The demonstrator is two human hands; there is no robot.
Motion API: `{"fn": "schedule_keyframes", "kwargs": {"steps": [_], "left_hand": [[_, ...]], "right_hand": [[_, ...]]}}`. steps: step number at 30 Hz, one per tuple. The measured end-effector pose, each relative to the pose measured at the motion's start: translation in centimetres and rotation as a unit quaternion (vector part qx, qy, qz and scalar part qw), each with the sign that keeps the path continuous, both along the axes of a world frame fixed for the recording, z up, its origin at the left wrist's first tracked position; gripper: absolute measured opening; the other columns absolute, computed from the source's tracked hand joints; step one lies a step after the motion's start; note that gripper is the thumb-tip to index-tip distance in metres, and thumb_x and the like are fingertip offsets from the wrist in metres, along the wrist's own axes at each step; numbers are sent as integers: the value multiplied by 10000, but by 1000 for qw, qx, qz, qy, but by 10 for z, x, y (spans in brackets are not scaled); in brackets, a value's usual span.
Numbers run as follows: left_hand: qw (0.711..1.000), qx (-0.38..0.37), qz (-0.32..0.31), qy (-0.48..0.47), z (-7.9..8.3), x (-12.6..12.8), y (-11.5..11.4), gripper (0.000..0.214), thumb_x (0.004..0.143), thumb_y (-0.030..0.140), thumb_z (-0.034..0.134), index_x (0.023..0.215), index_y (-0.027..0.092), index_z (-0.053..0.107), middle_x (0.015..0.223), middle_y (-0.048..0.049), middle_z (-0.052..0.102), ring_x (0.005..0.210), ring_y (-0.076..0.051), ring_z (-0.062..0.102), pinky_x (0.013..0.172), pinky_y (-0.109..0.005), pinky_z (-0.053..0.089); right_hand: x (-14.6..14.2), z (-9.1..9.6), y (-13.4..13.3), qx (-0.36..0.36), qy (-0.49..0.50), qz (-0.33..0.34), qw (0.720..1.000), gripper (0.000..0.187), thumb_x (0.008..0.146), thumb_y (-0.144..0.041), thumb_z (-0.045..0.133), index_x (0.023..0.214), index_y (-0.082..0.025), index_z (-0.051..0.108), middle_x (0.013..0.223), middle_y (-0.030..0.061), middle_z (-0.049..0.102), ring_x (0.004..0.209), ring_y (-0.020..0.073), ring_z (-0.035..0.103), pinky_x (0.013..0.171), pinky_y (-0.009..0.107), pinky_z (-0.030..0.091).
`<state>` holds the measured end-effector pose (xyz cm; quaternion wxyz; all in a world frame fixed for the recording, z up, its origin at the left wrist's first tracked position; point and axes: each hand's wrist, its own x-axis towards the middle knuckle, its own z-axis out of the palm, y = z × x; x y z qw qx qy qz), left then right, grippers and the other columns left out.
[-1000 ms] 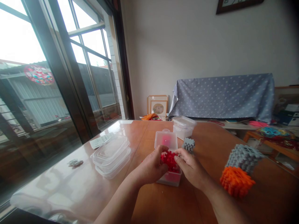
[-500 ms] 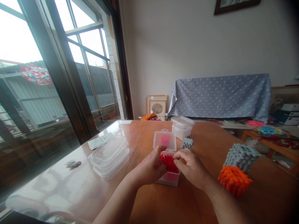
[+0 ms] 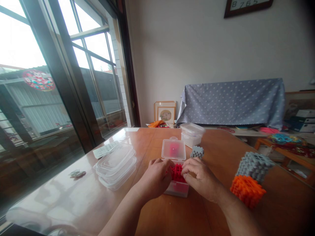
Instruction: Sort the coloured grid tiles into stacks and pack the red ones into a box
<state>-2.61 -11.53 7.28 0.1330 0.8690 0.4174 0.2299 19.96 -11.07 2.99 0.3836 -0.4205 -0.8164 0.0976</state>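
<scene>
A small clear plastic box (image 3: 176,191) stands on the wooden table (image 3: 172,216) with its hinged lid (image 3: 173,149) raised behind it. A red block of interlocked plastic pieces (image 3: 177,172) sits in the box's mouth. My left hand (image 3: 155,178) presses on the block's left side with curled fingers. On the block's right side, my right hand (image 3: 200,178) grips it with bent fingers. A small grey block (image 3: 197,151) lies just beyond my right hand.
A stack of clear lids (image 3: 115,165) lies to the left, with a paper slip (image 3: 104,149) and a small wrapper (image 3: 76,173) nearer the window. Another clear box (image 3: 192,133) stands farther back. A grey block on an orange block (image 3: 249,183) stands at right.
Both hands have lowered the red block deeper into the clear box, and the fingers have shifted more onto its top. The other things on the table have not moved.
</scene>
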Motion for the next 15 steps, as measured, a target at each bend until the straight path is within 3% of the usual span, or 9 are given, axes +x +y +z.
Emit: {"fn": "schedule_keyframes", "kwargs": {"steps": [7,15], "left_hand": [[999,13,3,29,-2,1,-4,140,886,172,484,880,250,600,807,-12,654,865,-224,567,939,-388,377],[998,30,32,48,-6,2,-5,167,822,139,508,856,262,616,746,-1,622,872,-233,562,1088,-489,269]], "right_hand": [[3,2,-1,-17,8,-2,1000,199,876,-154,563,756,-245,692,928,27,703,945,225,583,872,366,445],[4,3,-2,-34,9,-1,999,235,891,-149,530,695,-229,633,915,21,693,942,214,573,849,350,440]]}}
